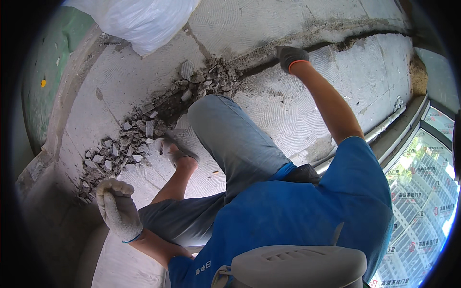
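Bright daylight from right; fisheye-bent, dark edges

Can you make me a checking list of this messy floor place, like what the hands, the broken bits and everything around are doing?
Surface: grey scratched concrete floor with a long groove.
Job's things: broken concrete rubble heaped along the groove.
Clutter: white plastic sack at the top.
Hands: left hand gloved, loosely curled, raised, holds nothing; right hand in dark glove, pressed at the groove.
Cables: nothing seen.
Surroundings: window at right, buildings outside.
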A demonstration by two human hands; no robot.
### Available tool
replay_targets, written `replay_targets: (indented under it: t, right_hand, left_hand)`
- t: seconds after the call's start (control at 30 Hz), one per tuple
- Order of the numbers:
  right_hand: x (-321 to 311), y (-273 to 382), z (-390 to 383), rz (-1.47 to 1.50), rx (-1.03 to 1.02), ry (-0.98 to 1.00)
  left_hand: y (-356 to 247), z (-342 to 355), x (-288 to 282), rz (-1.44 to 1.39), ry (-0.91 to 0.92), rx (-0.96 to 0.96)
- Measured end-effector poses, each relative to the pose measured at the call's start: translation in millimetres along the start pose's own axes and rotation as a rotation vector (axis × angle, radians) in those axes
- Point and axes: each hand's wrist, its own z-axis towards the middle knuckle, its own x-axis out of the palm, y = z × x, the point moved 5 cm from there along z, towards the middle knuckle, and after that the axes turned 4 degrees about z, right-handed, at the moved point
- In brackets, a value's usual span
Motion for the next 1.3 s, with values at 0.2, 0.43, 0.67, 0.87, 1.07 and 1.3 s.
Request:
replay_targets:
  t: [0.2, 0.43, 0.67, 0.87, 1.07, 1.3]
  right_hand:
    - [45, 19, 72, -0.155, -0.042, 0.146]
    - [38, 211, 18, -0.059, -0.321, 0.123]
    - [3, 197, -33, -0.055, -0.470, 0.155]
    - [42, -2, -74, 0.730, -0.056, 0.183]
    - [268, -202, -163, 1.169, 0.757, -0.386]
    - [303, -97, -170, 1.104, 0.737, -0.219]
  left_hand:
    - [2, 8, 15, 0.022, 0.111, 0.025]
    - [1, 4, 11, -0.019, 0.102, 0.005]
    - [6, 10, 8, -0.027, 0.132, -0.028]
    - [9, 13, 15, 0.003, 0.130, -0.077]
    - [18, 24, 28, 0.004, 0.204, -0.119]
    - [29, 36, 43, 0.105, 0.193, -0.167]
